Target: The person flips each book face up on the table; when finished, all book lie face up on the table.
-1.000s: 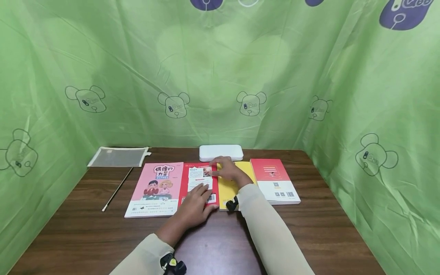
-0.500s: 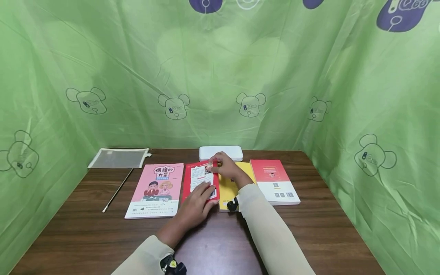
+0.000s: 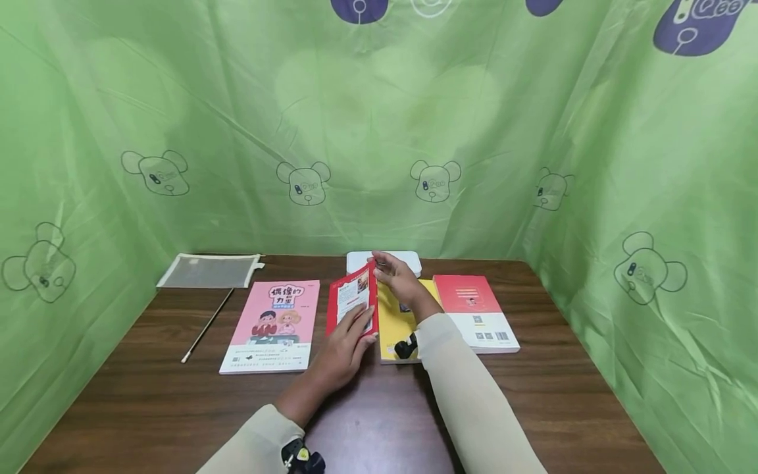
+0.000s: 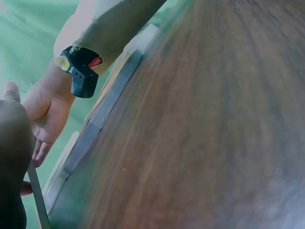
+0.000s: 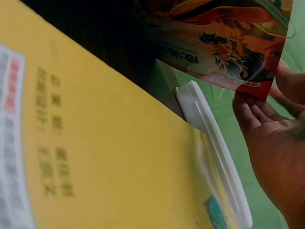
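my right hand (image 3: 398, 280) pinches the top corner of the thin red paperback book (image 3: 353, 301), just above the middle of the head view, fingertips and thumb clamped on the cover edge. the red book is tilted up on its long edge, standing at a slant between the pink illustrated book (image 3: 272, 326) on its left and the yellow book (image 3: 395, 322) on its right. my left hand (image 3: 345, 349) lies with straight fingers flat against the lower part of the red cover, pressing it, nothing gripped. in the right wrist view the red book's printed cover (image 5: 224, 43) hangs in the upper right, my fingers (image 5: 252, 112) at its corner, the yellow cover filling the left. behind sits the flat white rectangular case (image 3: 408, 260), partly hidden. further right lies a red-and-white book (image 3: 476, 313). far left on the dark wooden table (image 3: 148, 408): a thin white stick (image 3: 205, 326) and a mesh zip pouch (image 3: 207, 271).
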`<state>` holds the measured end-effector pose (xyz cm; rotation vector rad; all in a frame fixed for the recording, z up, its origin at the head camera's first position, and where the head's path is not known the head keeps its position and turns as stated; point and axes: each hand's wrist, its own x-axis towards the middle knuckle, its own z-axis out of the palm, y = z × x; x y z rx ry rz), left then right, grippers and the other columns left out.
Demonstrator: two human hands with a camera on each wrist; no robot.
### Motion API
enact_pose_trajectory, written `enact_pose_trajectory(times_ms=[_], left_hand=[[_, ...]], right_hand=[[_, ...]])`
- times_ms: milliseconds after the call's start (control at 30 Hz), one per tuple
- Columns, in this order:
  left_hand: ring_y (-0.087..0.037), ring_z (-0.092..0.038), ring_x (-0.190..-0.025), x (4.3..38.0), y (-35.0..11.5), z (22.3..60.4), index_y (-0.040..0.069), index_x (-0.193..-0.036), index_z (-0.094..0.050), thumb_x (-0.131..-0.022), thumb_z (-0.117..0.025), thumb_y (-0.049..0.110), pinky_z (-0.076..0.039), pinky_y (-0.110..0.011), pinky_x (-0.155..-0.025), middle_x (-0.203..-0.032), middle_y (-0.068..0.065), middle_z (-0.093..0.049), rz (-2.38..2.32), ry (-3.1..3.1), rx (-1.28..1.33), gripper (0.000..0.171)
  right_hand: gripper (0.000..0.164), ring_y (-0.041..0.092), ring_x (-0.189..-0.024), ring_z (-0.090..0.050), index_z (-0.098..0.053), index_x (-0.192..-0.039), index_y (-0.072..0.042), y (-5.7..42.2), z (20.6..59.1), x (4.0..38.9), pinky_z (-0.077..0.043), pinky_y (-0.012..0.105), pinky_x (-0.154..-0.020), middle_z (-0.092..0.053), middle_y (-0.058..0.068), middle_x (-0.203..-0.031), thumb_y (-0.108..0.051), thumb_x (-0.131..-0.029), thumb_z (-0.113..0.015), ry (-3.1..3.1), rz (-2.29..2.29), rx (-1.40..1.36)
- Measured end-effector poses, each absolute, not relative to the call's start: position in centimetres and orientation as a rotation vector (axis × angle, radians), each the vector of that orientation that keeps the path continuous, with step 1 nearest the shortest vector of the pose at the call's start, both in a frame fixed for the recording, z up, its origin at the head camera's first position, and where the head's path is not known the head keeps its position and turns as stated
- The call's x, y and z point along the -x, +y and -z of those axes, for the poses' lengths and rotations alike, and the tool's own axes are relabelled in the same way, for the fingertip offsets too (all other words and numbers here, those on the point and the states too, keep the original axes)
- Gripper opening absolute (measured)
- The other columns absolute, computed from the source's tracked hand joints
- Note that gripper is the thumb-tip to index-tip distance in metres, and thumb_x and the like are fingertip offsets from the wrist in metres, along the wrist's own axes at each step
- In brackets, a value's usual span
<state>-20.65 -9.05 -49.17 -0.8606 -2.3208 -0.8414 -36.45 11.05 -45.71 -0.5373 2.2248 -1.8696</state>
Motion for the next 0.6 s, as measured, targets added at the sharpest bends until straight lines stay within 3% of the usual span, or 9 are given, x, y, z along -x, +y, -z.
enact_pose_trajectory(times_ms=[333, 600], left_hand=[[-0.038, -0.058, -0.145, 20.7, -8.7, 48.4, 0.012, -0.167, -0.044, -0.111, -0.063, 0.023, -0.057, -0.055, -0.113, -0.165, -0.023, -0.048, 0.897, -2.313, 0.901, 0.060], [-0.043, -0.062, -0.141, 20.5, -8.2, 46.7, 0.011, -0.166, -0.044, -0.114, -0.057, 0.024, -0.058, -0.056, -0.111, -0.166, -0.024, -0.044, 0.949, -2.280, 0.910, 0.055]], right_hand=[[0.057, 0.034, -0.143, -0.062, -0.041, -0.167, -0.009, 10.4, 45.1, 36.6, -0.060, 0.045, -0.111, -0.049, 0.007, -0.170, -0.017, -0.114, -0.058, 2.019, 2.062, 0.507], [0.056, 0.035, -0.153, -0.054, -0.046, -0.166, -0.012, 10.3, 43.6, 36.5, -0.064, 0.033, -0.102, -0.051, 0.006, -0.168, -0.023, -0.113, -0.062, 2.061, 2.092, 0.590]])
